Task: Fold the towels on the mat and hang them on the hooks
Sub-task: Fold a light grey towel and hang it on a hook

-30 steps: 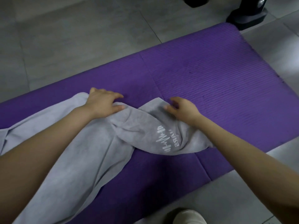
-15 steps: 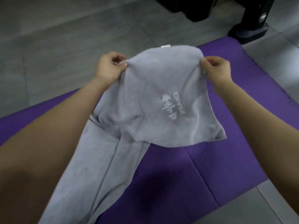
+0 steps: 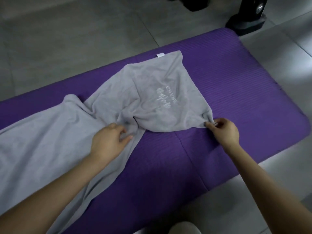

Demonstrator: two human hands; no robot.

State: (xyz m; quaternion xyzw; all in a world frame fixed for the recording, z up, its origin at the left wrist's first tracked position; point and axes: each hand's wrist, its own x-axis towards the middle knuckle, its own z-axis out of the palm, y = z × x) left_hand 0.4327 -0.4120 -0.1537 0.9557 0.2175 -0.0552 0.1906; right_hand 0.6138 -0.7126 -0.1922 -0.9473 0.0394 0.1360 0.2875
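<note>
Grey towel [image 3: 152,81] is back down on the purple mat [image 3: 244,81]: the logo end, held up in the air half a sec ago, now lies spread toward 12 o'clock, w/ the rest trailing off to 8. Right hand [image 3: 224,132] pinches the near corner at 3 o'clock. Left hand [image 3: 108,142] sits on the bunched middle, fingers half-curled, grip unclear. Prob. flattening before the first fold; hooks not in view.

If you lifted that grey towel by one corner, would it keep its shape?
Probably not: the grey towel lies creased and bunched by the left hand, so it looks floppy. It would likely hang limp, since its corner puckers where the right hand pinches it.
</note>
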